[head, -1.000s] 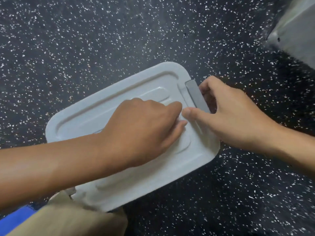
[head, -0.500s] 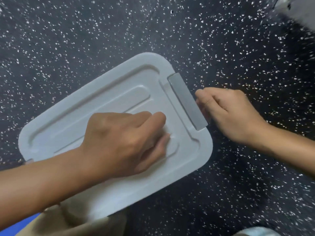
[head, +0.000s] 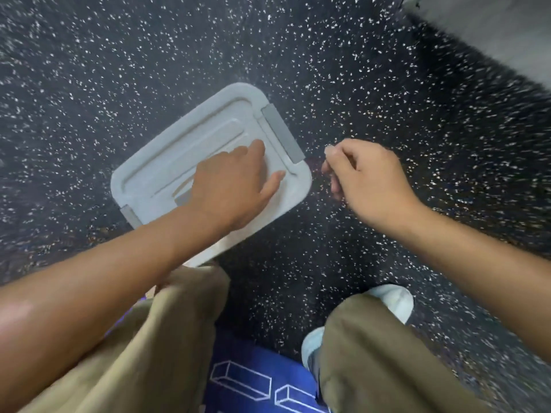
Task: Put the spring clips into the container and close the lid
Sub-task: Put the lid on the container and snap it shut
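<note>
- White rectangular lid (head: 185,150) seated flat on top of the container, lying skewed on the dark speckled floor (head: 119,55), one corner pointing away toward the upper middle of the view.
- Container body hidden under the lid; spring clips not visible, so contents cannot be told.
- Grey latch (head: 282,133) folded along the lid's short right-hand edge, lying flush against the rim.
- Second grey latch (head: 130,216) showing at the lid's opposite, left-hand end, partly cut off by the forearm.
- Left hand (head: 231,186) resting palm-down on the lid's right half, fingers loosely spread and relaxed, thumb stretched toward the lid's near right corner; gripping nothing, only lying on the surface.
- Right hand (head: 365,180) off the container, just beside its right corner and apart from it, over the floor; fingers curled inward in a loose fist, thumb and forefinger near each other; nothing visible inside the curl.
- Tan trouser legs (head: 155,347) filling the lower part of the view, the left knee overlapping the lid's near edge.
- White shoe (head: 393,299) on the floor below the right hand.
- Blue mat with white box outlines (head: 253,380) between the legs at the bottom edge.
- Pale grey surface (head: 492,34) in the upper right corner, blurred.
</note>
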Demonstrator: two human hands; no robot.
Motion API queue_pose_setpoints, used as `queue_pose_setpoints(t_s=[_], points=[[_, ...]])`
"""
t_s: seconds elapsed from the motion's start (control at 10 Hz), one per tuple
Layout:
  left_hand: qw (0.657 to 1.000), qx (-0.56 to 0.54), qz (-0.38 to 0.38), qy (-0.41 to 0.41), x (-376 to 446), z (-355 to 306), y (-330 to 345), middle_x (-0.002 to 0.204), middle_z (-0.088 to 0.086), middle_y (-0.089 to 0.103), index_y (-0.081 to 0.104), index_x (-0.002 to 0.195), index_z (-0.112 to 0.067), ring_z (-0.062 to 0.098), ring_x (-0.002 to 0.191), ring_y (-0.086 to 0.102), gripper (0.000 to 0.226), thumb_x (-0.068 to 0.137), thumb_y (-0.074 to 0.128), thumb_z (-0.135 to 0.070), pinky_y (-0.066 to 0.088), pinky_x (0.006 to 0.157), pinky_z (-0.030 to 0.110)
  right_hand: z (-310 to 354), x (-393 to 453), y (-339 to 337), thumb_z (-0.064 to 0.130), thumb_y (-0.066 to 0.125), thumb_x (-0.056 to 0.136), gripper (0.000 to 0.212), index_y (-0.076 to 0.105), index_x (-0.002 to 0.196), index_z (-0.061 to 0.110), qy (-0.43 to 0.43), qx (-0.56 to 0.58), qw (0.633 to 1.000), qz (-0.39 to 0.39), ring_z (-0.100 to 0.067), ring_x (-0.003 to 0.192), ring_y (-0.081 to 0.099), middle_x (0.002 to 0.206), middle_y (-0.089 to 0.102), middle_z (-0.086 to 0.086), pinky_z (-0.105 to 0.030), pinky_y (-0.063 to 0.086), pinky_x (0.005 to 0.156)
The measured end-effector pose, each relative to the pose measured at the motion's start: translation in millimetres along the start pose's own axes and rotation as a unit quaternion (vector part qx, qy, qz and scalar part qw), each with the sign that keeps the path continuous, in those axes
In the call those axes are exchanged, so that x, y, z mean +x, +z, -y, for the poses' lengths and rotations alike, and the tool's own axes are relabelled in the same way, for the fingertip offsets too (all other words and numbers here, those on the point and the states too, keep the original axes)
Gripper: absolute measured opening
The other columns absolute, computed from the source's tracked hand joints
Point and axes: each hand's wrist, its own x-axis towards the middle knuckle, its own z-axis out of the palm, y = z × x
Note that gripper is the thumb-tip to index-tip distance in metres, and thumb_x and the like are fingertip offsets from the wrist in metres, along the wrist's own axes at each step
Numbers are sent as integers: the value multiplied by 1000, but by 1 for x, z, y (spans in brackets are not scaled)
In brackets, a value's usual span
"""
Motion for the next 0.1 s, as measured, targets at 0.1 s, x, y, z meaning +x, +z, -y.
queue_pose_setpoints(t_s=[0.1], points=[[994,-54,90,-45,5,1,-21,87,7,65,48,96,-15,31,76,60,37,101,42,-51,40,58,38,23,-18,-33,34,42,105,37,67,81,20,23,7,999,-40,-20,62,69,62,68,3,-39,55,68]])
